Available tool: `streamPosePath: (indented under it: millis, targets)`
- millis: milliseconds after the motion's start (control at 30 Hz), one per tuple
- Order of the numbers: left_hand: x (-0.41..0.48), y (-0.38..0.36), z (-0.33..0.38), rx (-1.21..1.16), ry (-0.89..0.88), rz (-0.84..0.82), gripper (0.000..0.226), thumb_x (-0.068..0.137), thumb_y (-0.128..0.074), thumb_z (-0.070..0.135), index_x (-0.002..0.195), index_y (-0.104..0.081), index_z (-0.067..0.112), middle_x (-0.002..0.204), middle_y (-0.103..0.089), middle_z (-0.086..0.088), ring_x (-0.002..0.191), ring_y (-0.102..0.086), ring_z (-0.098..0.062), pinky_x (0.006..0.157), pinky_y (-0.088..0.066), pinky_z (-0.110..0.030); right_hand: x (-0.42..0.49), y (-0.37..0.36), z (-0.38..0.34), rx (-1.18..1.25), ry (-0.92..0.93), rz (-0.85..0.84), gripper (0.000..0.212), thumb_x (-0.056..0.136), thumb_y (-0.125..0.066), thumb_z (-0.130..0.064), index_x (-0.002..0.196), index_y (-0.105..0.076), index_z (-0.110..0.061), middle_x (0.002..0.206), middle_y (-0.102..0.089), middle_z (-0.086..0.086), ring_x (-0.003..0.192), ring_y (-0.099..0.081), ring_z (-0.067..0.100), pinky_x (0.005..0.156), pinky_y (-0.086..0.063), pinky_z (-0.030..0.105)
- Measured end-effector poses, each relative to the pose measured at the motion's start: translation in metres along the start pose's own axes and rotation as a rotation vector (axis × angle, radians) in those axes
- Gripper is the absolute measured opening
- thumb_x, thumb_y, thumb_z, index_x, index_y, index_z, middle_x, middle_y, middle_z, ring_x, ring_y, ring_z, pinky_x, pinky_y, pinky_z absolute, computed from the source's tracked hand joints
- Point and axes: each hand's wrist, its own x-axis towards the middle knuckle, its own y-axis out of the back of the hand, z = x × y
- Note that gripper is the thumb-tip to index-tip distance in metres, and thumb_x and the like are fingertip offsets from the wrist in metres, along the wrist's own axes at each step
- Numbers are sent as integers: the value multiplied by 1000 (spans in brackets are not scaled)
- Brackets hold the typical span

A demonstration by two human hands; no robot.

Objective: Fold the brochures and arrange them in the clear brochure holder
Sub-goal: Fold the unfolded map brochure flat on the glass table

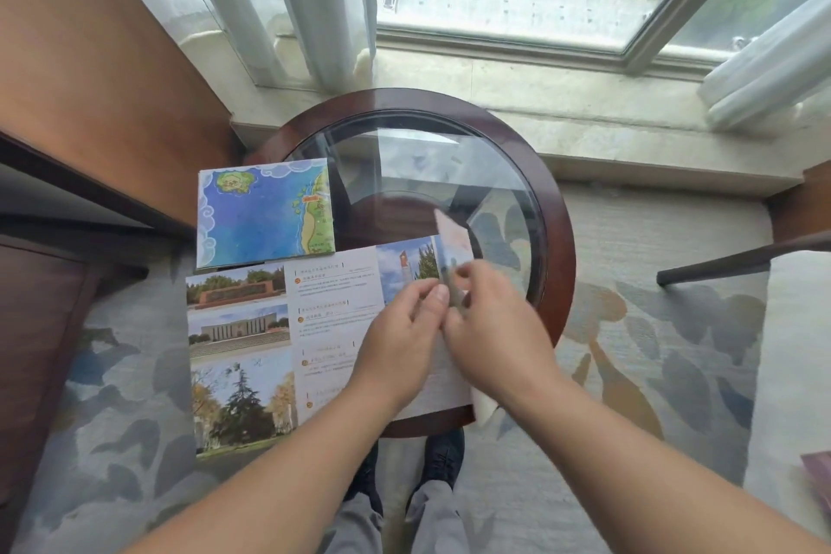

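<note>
An unfolded brochure (270,328) with photos and text panels lies across the near left of the round glass table (557,211), hanging over its edge. Its right panel (452,234) is lifted and curling up, blurred by motion. My left hand (404,337) rests on the middle of the brochure, with its thumb and fingers pinching the paper near the fold. My right hand (490,319) pinches the raised right panel beside it. A folded blue map brochure (263,211) lies at the table's left edge. No clear brochure holder is in view.
A wooden desk (103,72) stands to the left, a chair (764,256) to the right. White curtains (292,0) and a window sill (584,103) lie beyond the table. My legs and shoes (404,477) show under the table on patterned carpet.
</note>
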Motion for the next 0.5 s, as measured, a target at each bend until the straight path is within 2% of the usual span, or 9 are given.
streamPosePath:
  millis: [67,100,133,200,267,333,433,500]
  targets:
    - [6,4,5,10,40,97,10,90,-51,52,101,-51,50,90,-68,30,83,-60,14,70,-43,-20,-4,-14,-6,93,17,-134,21,91,-46,-39,108,-56,-32,103,-61,-9,91,-61,15,77,-54,40]
    - [7,8,4,57,66,130,17,91,-55,46,104,-45,51,93,-68,27,81,-59,13,66,-41,-20,-2,-17,-3,108,-23,-163,25,91,-49,-40,112,-57,-32,107,-62,-9,94,-61,14,79,-54,38]
    - [7,12,0,109,94,149,26,92,-57,41,110,-41,50,107,-66,24,85,-58,10,67,-41,-21,1,-18,3,98,-82,-160,31,90,-53,-41,119,-56,-31,114,-60,-7,95,-60,14,79,-52,35]
    - [9,20,-14,272,158,160,46,92,-55,38,134,-39,37,137,-52,9,113,-56,-7,85,-44,-28,12,-17,21,51,-238,-114,48,88,-60,-43,131,-47,-26,125,-51,0,97,-58,18,81,-50,35]
    - [10,22,-27,413,214,130,65,91,-52,40,149,-26,28,151,-37,2,135,-40,-19,103,-38,-39,25,-20,32,34,-385,-111,65,86,-65,-48,139,-38,-21,133,-45,8,106,-57,26,88,-52,45]
    - [10,17,-35,473,237,64,69,91,-50,42,152,-23,27,156,-29,2,141,-30,-21,110,-34,-43,35,-27,33,36,-469,-140,76,82,-68,-53,140,-34,-18,134,-45,12,110,-56,30,91,-52,48]
    - [10,7,-41,538,234,8,69,90,-50,43,152,-25,25,156,-26,3,144,-21,-21,113,-29,-44,48,-37,31,57,-552,-139,76,78,-70,-55,131,-37,-13,124,-54,12,104,-59,31,88,-53,49]
    - [11,4,-43,532,227,22,67,89,-50,44,150,-29,26,153,-30,3,141,-22,-22,111,-30,-44,54,-40,32,89,-606,-152,70,79,-70,-54,127,-45,-9,118,-61,11,103,-62,33,90,-52,50]
